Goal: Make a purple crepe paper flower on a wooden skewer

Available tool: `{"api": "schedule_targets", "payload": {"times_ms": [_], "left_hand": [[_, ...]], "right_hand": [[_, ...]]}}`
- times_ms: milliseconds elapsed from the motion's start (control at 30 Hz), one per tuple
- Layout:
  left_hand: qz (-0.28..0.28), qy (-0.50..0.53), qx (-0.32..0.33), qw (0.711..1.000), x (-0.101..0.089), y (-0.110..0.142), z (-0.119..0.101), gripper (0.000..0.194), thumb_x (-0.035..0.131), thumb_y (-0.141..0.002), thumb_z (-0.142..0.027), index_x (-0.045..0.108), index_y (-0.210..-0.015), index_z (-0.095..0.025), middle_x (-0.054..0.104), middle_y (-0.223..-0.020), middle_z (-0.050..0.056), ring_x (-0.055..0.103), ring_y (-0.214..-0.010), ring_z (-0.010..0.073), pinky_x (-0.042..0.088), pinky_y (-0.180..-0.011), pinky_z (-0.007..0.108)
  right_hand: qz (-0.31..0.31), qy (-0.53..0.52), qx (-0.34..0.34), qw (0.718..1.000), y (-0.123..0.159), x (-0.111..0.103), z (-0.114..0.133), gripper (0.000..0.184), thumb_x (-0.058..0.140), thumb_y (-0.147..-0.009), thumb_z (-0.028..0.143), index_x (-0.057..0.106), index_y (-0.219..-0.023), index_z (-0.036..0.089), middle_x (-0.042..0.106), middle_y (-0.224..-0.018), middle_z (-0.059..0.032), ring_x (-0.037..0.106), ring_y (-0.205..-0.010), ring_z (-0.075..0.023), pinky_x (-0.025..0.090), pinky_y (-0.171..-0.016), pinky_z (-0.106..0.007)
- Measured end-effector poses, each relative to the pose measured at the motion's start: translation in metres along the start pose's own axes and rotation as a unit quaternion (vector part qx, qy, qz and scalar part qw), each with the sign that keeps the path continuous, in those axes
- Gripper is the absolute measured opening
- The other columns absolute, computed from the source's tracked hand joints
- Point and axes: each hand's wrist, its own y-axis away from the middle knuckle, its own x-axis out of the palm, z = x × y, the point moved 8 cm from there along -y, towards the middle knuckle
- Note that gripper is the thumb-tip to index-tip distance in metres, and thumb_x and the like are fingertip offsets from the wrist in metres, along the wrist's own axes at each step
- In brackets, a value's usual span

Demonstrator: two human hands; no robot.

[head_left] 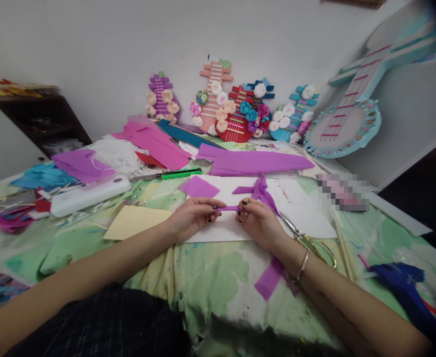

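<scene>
- Your left hand (200, 213) is pinching one end of a thin purple strip (228, 208), with its fingers closed on it.
- Your right hand (257, 218) is pinching the other end (you are wearing a shiny bracelet (304, 265) on that wrist).
- The thin purple strip is stretching sideways between your two hands, over the big white sheet (233, 229).
- A purple square (200, 187) is lying past your left hand, and some twisty purple paper (263, 191) is sitting just past your right hand.
- The gold scissors (299, 232) are resting beside your right wrist — their blades are lying open a little.
- A yellow sheet (134, 223) is lying by your left arm, and a green cutter (181, 174) is lying beyond the big white sheet.
- A blue glue gun (402, 285) is lying on your right side, on the green cloth (218, 282).
- Little flowery guitars (218, 106) are standing by the wall — pink, red, blue and purple ones.
</scene>
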Motion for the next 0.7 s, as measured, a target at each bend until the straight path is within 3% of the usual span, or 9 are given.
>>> {"api": "schedule_targets", "payload": {"times_ms": [500, 700], "left_hand": [[-0.021, -0.022, 0.053, 0.998, 0.001, 0.002, -0.011, 0.009, 0.067, -0.06, -0.007, 0.07, -0.069, -0.008, 0.061, -0.061, 0.005, 0.053, -0.057, 0.0085, 0.039, -0.053, 0.018], [0.005, -0.034, 0.074, 0.997, 0.001, 0.003, -0.013, 0.011, 0.068, -0.062, -0.01, 0.07, -0.073, -0.008, 0.063, -0.067, 0.005, 0.053, -0.059, 0.0086, 0.039, -0.055, 0.02]], "right_hand": [[-0.037, 0.03, -0.027, 0.998, -0.004, -0.013, 0.008, 0.005, 0.065, -0.059, 0.015, 0.061, -0.062, 0.015, 0.055, -0.057, -0.0009, 0.045, -0.052, -0.01, 0.039, -0.053, -0.025], [-0.035, 0.006, -0.083, 0.996, -0.002, -0.016, 0.023, 0.01, 0.055, -0.058, 0.014, 0.05, -0.05, 0.018, 0.033, -0.045, 0.0035, 0.032, -0.046, -0.0085, 0.031, -0.048, -0.025]]}}
